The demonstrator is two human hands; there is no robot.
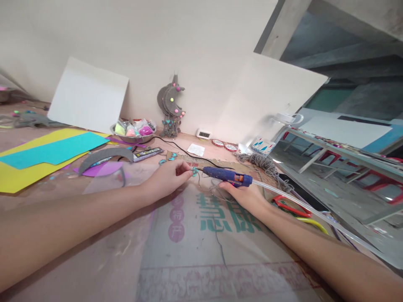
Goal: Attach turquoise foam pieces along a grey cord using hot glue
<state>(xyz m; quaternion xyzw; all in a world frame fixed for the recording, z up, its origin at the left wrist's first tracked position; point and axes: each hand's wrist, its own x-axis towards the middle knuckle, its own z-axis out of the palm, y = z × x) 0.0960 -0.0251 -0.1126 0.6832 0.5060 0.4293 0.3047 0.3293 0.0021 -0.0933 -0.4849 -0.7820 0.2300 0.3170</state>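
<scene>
Pinching a small teal piece (194, 171) between thumb and fingertip right now, with my left hand (170, 176) just off the nozzle of the glue gun (217, 174). The piece sits right at the nozzle tip, though I honestly can't tell if metal and teal are touching. A thin grey strand dangles below the piece. My right hand (244, 195) is closed around the glue gun from below, thumb up by the back end of the blue body, and most of the other fingers are hidden from view. A clear glue stick (283, 193) runs out of the back of the glue gun and off past my right forearm.

Loose grey loops (217, 192) lie just below the glue gun, over a printed sheet (195, 247) with green characters on it. Beyond the glue gun and to its left there are a few teal bits (172, 156), and a black cable (189, 154) passes behind it. Further back from the glue gun I've got a white digital clock (203, 134) and a grey moon ornament (170, 100) with coloured balls, up against the wall. Well off to the left of the glue gun is a metal bowl (113, 133) of bright packets, then a teal sheet (59, 147) lying over a yellow sheet (12, 180). To the right of the glue gun, a bundle of grey yarn (266, 165), with red handles (288, 202) nearer me
</scene>
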